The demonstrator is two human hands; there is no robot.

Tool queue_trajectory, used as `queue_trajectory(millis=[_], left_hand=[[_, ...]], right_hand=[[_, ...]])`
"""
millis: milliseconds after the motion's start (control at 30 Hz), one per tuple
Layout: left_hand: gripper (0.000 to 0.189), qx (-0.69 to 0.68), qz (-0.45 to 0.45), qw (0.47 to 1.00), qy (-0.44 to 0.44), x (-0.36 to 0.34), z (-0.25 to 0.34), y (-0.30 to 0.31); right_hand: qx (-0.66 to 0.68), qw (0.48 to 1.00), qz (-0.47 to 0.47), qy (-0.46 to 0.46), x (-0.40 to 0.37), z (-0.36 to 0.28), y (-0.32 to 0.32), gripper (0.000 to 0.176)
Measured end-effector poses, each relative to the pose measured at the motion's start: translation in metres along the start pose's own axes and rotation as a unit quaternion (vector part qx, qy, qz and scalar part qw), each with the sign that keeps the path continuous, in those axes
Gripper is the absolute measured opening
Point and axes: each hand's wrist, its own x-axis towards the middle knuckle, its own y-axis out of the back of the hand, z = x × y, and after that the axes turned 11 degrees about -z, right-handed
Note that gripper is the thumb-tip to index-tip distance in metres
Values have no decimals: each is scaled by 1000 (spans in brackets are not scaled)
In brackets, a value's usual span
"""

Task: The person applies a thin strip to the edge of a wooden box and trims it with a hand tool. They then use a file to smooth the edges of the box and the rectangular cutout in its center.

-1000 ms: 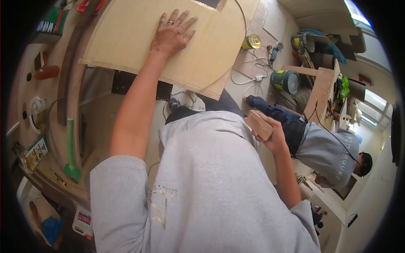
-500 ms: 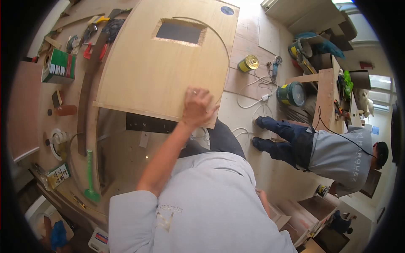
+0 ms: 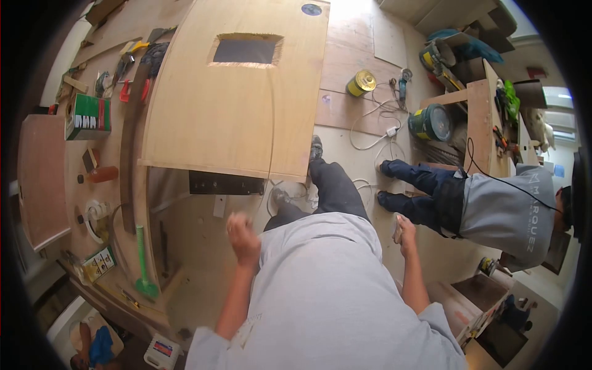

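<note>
My left hand [image 3: 244,239] is in the air below the near edge of the pale wooden panel [image 3: 209,111], apart from it. Motion blurs its fingers, which look curled, and nothing shows in them. Off to the right of my body, my right hand [image 3: 407,236] grips a small flat pad [image 3: 396,229]. The panel has a rectangular cutout with rough edges near its far side and a round dark blue spot [image 3: 311,9] at its far corner. A thin cord or curved line runs down across the panel.
On the left bench are a green-and-white can [image 3: 89,117], an orange bottle [image 3: 102,174] and a green brush [image 3: 143,271]. Right of the panel are a yellow can [image 3: 361,82], cables and a dark bucket [image 3: 430,123]. A co-worker [image 3: 505,209] stands at the right.
My left hand has lifted off the panel and come back toward my body. My right hand, mostly hidden before, has come into view with the pad. The view has shifted slightly.
</note>
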Motion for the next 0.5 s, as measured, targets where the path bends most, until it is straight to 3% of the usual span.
queue_trajectory(millis=[33,100,167,200,267,367,433,467,500], left_hand=[[18,26,-20,998,47,-55,-15,4],[15,40,-101,969,221,-170,-36,13],[16,136,-262,907,299,-256,-34,33],[32,141,-356,845,373,-296,-34,36],[57,215,-351,809,420,-317,-33,24],[65,252,-138,771,568,-275,-25,-16],[70,271,8,713,647,-247,-9,-34],[66,209,44,692,690,-149,27,-20],[61,253,157,800,520,-130,-7,-43]], right_hand=[[-4,1000,-1,4,12,-13,-2,50],[-15,1000,-2,15,37,-40,-5,48],[-40,998,-14,52,89,-51,3,49],[-56,996,-19,74,123,-56,6,48],[-63,995,-45,63,139,-113,-1,45],[-140,966,-46,215,212,-151,-1,46],[-119,970,-76,198,250,-178,-1,51],[-109,974,-94,177,257,-196,-2,53],[-99,977,-114,154,254,-220,-7,54]])
